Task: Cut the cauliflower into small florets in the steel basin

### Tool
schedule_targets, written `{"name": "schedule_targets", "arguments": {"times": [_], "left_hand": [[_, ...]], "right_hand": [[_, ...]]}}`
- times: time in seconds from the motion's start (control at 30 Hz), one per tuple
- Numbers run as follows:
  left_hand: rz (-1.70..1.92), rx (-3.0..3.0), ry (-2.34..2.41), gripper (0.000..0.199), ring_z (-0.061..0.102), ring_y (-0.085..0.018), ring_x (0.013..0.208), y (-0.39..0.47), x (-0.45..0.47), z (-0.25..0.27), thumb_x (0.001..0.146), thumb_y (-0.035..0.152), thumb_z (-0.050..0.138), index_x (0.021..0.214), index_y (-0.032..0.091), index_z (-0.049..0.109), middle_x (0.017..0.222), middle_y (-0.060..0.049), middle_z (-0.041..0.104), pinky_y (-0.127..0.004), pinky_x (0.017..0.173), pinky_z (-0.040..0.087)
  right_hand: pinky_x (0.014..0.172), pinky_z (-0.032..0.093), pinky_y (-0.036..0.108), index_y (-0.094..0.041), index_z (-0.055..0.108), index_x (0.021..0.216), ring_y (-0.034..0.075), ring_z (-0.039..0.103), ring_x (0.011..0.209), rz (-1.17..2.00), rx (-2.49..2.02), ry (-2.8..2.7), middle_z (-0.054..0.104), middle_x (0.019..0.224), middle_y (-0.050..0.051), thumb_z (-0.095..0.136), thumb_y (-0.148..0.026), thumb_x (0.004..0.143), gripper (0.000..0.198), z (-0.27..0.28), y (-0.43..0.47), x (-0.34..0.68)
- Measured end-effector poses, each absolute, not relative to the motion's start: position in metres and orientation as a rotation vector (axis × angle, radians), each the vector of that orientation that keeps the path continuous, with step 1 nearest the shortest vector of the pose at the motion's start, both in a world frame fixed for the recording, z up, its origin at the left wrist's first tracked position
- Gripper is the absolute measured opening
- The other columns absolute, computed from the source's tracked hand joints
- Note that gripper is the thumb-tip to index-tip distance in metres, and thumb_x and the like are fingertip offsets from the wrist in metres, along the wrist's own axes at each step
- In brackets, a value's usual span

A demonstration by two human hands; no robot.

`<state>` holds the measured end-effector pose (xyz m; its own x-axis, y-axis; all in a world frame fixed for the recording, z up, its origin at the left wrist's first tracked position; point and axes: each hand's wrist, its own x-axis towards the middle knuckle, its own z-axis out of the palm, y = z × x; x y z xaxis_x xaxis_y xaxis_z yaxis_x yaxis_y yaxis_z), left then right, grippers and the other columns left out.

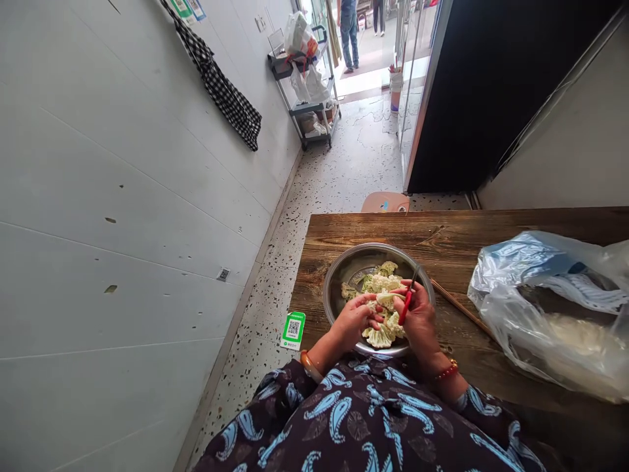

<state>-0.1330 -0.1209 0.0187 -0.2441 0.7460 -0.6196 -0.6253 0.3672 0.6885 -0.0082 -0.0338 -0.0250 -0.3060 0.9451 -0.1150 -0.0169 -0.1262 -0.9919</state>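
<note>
A round metal bowl (330, 288) on the wooden table holds several pale cauliflower pieces (381, 337). My left hand (354, 320) is over the bowl's near left side, its fingers closed on a cauliflower floret (387, 297). Over the right side, my right hand (419, 321) grips a small red-handled knife (407, 307), its dark blade pointing up and away from me. The right fingertips meet the same floret, so the two hands are close together above the other pieces. My fingers partly cover the floret and the knife's handle.
On the dark wooden table (339, 229), chopsticks (462, 308) lie right of the bowl, beside a large clear plastic bag (555, 321). A green QR-code card (293, 330) is at the left edge. Beyond are a pink stool (384, 202), a loaded cart (309, 105) and a standing person (348, 33).
</note>
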Motion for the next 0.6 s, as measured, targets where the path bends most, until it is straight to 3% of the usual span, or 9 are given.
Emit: {"name": "schedule_targets", "arguments": {"times": [0.2, 0.37, 0.5, 0.6], "left_hand": [[1.266, 0.103, 1.387, 0.033, 0.061, -0.01, 0.061, -0.128, -0.149, 0.005, 0.075, 0.024, 0.063, 0.106, 0.014, 0.059, 0.086, -0.004, 0.064, -0.018, 0.047, 0.041], [1.135, 0.208, 1.296, 0.059, 0.062, -0.01, 0.062, -0.131, -0.145, -0.01, 0.071, 0.039, 0.078, 0.121, 0.019, 0.056, 0.091, -0.003, 0.065, -0.018, 0.045, 0.039], [1.148, 0.196, 1.388, 0.05, 0.056, -0.007, 0.051, -0.129, -0.157, -0.03, 0.068, 0.039, 0.079, 0.108, 0.016, 0.061, 0.083, -0.002, 0.064, -0.017, 0.041, 0.031], [1.19, 0.093, 1.627, 0.04, 0.058, -0.008, 0.051, -0.125, -0.183, -0.043, 0.072, 0.037, 0.075, 0.102, 0.016, 0.06, 0.084, -0.002, 0.064, -0.017, 0.042, 0.033]], "right_hand": [[0.069, 0.051, 0.029, -0.025, 0.057, 0.112, 0.017, 0.064, 0.076, 1.705, -1.122, -1.07, 0.068, 0.09, 0.001, 0.075, -0.035, 0.071, 0.045, -0.038, -0.03, -0.004], [0.065, 0.053, 0.032, -0.026, 0.058, 0.109, 0.02, 0.065, 0.07, 1.982, -1.06, -1.113, 0.068, 0.081, -0.001, 0.08, -0.04, 0.067, 0.049, -0.037, -0.052, -0.007], [0.066, 0.054, 0.032, -0.025, 0.058, 0.108, 0.02, 0.066, 0.073, 1.978, -1.121, -1.073, 0.07, 0.084, 0.0, 0.081, -0.043, 0.067, 0.051, -0.037, -0.051, 0.0], [0.065, 0.053, 0.027, -0.024, 0.06, 0.108, 0.016, 0.065, 0.071, 1.869, -1.203, -1.032, 0.069, 0.084, -0.001, 0.082, -0.042, 0.066, 0.05, -0.042, -0.039, 0.015]]}}
